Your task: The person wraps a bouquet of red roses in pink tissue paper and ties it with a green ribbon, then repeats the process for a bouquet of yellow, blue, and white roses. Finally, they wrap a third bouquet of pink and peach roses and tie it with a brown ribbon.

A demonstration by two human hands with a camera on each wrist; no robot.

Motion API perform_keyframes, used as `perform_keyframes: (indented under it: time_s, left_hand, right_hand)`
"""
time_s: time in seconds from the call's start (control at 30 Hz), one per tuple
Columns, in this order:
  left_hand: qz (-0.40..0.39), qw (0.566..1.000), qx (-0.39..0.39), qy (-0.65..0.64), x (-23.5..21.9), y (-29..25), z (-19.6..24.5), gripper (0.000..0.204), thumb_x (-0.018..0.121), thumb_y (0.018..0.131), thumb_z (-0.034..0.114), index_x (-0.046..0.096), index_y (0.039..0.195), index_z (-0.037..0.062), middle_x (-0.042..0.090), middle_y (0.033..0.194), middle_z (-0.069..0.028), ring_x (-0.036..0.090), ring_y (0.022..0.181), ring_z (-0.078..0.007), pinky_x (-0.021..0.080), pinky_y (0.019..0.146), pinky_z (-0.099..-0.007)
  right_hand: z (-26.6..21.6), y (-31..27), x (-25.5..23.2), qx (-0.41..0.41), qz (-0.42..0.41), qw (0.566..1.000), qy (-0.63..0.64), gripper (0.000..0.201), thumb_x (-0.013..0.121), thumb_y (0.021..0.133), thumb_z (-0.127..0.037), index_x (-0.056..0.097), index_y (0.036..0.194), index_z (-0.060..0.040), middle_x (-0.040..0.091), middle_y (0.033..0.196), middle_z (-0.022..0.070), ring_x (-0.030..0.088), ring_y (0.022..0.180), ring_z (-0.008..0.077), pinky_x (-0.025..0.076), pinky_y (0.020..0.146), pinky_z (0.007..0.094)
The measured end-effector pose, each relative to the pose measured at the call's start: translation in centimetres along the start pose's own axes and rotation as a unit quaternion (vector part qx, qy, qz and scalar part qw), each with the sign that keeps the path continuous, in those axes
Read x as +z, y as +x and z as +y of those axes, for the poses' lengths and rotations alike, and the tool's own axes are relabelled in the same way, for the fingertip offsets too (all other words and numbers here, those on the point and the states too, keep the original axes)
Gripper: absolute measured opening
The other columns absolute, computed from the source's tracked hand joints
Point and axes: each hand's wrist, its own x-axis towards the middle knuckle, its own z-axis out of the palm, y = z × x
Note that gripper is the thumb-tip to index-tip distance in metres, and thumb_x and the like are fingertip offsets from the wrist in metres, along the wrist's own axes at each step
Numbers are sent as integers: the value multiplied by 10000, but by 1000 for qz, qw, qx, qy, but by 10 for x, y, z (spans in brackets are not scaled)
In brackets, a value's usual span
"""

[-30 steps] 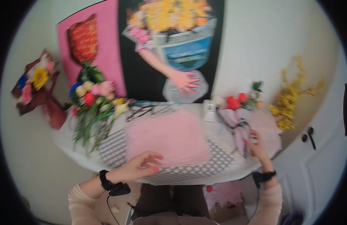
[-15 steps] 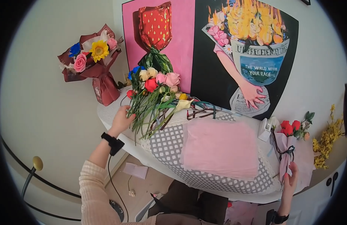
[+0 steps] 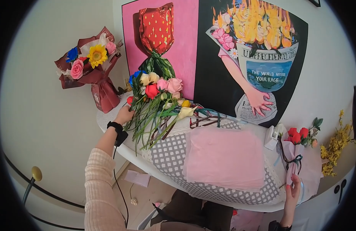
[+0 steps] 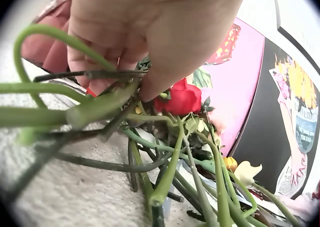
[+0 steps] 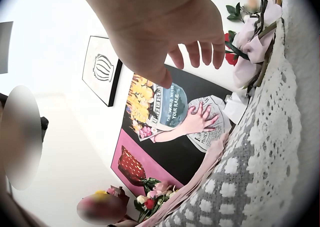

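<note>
At the table's left end, my left hand (image 3: 125, 114) reaches into a pile of loose artificial flowers (image 3: 151, 91). In the left wrist view its thumb and fingers pinch green flower stems (image 4: 102, 103), with a red rose (image 4: 181, 98) just beyond. The held stems' blossoms are hidden behind the hand. On the right, my right hand (image 3: 292, 188) hovers by a small bouquet wrapped in pale pink paper (image 3: 291, 152) with red roses. Its fingers hang loosely and hold nothing in the right wrist view. A stack of pink wrapping sheets (image 3: 224, 158) lies between the hands.
A grey and white patterned cloth (image 3: 170, 154) covers the table under the sheets. A maroon-wrapped bouquet (image 3: 105, 94) stands at the left, and ribbons (image 3: 208, 115) lie at the back. Two paintings lean behind. A white dispenser (image 3: 271, 138) and yellow blossoms (image 3: 334, 144) are at the right.
My left hand has moved from over the pink sheets leftward to the flower pile and taken hold of stems. My right hand stays by the small bouquet. The head view has swung left.
</note>
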Motion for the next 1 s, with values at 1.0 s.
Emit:
perform_keyframes:
  time_s: [1.0]
  left_hand:
    - [388, 885, 150, -208, -35, -16, 63, 204, 389, 930, 182, 479, 973, 4, 544, 697, -144, 522, 562, -258, 416, 522, -344]
  right_hand:
    - [16, 1, 4, 17, 12, 999, 46, 395, 510, 827, -69, 409, 1197, 24, 386, 1266, 112, 314, 1224, 207, 231, 1004, 326]
